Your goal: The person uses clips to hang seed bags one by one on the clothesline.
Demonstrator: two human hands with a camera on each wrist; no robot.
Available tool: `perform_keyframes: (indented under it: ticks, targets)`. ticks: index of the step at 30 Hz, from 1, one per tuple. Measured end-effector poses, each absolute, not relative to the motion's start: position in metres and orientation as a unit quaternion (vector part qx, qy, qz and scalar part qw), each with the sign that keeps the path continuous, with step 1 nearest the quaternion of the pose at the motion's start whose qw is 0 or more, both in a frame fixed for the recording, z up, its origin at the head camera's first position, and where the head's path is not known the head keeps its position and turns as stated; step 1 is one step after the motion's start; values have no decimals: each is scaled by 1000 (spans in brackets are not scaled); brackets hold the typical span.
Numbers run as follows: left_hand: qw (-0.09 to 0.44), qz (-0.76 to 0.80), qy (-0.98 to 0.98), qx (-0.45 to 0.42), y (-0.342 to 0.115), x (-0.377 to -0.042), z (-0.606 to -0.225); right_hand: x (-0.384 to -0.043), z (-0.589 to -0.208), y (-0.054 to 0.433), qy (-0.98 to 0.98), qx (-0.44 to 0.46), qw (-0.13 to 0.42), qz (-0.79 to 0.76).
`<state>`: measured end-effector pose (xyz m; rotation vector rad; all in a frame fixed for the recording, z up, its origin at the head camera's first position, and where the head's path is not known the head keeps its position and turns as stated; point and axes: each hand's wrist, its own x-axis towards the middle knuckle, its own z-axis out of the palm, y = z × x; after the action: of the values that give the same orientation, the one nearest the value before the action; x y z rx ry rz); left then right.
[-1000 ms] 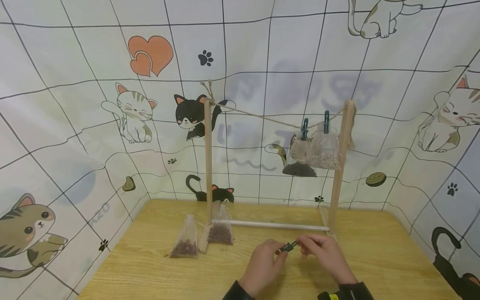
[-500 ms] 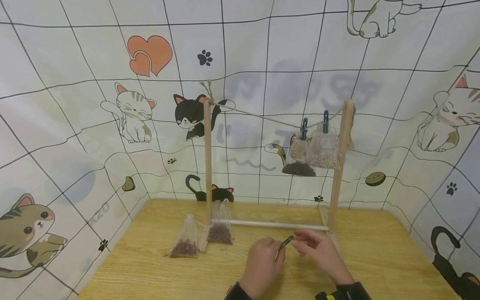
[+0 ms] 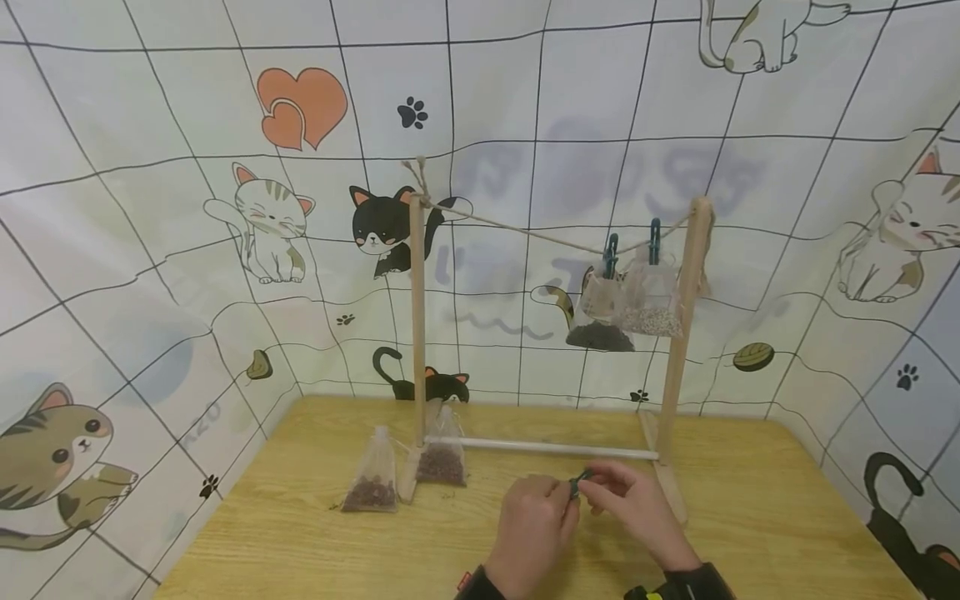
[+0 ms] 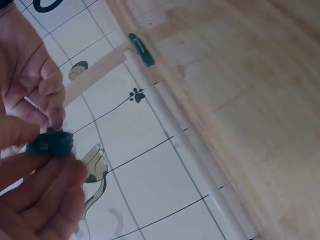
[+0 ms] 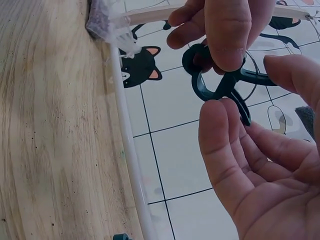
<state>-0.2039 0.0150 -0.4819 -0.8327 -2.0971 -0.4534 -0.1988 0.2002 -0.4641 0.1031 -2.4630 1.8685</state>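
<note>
A dark green plastic spring clip [image 5: 220, 90] with a thin wire ring is between the two hands, above the front of the table. My left hand [image 3: 531, 525] pinches it between thumb and fingers near its rounded jaws. From the other side, my right hand [image 3: 630, 508] has thumb and fingertips on its two splayed handles. Two similar clips hang on the string: the left clip [image 3: 611, 257] holds a mesh bag of dark grains [image 3: 600, 336], the right clip [image 3: 655, 242] a bag of pale grains [image 3: 651, 320].
A wooden frame [image 3: 417, 325] with a sagging string [image 3: 517, 227] and a white bottom rod [image 3: 540, 449] stands on the table [image 3: 300, 550]. Two bags of reddish-brown contents, a left bag [image 3: 371, 492] and a right bag [image 3: 442, 462], sit by its left foot. Another green clip [image 4: 142, 50] lies near the rod.
The right fingers came off the clip half a second ago and now touch its handles again. The clip has turned in the left fingers. The hanging bags stay put.
</note>
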Motion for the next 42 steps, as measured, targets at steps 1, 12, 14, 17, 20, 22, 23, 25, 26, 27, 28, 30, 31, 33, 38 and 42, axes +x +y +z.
perform_keyframes:
  ticks: [1, 12, 14, 17, 20, 22, 23, 25, 26, 27, 28, 30, 31, 33, 38, 42]
  targets:
    - [397, -180, -837, -330, 14, -204, -481, -199, -464, 200, -798, 30, 30, 602]
    - [284, -254, -902, -202, -41, -241, -474, -198, -462, 205, -802, 28, 68, 592]
    - [283, -268, -903, -179, -54, -250, -477, -197, -460, 206, -801, 29, 68, 594]
    - [280, -289, -902, -158, -73, -264, -485, -195, -459, 206, -805, 39, 71, 588]
    - [271, -300, -903, -145, -88, -277, -495, -194, -459, 206, -810, 40, 72, 581]
    - [268, -304, -903, -143, -95, -285, -500, -194, -459, 206, -813, 38, 72, 577]
    - [268, -304, -903, -143, -98, -288, -502, -193, -459, 206, -814, 39, 73, 575]
    - [267, -298, -906, -141, -103, -293, -506, -193, -459, 206, -816, 41, 71, 573]
    - [267, -295, -907, -141, -105, -295, -506, -193, -459, 207, -816, 43, 70, 572]
    - [264, -293, -908, -140, -106, -296, -507, -193, -459, 207, -816, 46, 72, 571]
    - [261, -290, -910, -137, -107, -297, -508, -193, -459, 208, -817, 50, 73, 570]
    - [248, -293, -914, -131, -109, -299, -510, -193, -459, 209, -817, 53, 75, 569]
    - [241, -298, -915, -129, -109, -299, -510, -193, -458, 209, -818, 52, 76, 567]
    - [222, -315, -914, -127, -111, -300, -510, -193, -458, 210, -820, 51, 80, 564]
    - [170, -360, -910, -113, -115, -301, -507, -194, -456, 211, -822, 43, 78, 562]
    - [155, -378, -906, -109, -116, -302, -506, -193, -455, 213, -821, 41, 72, 565]
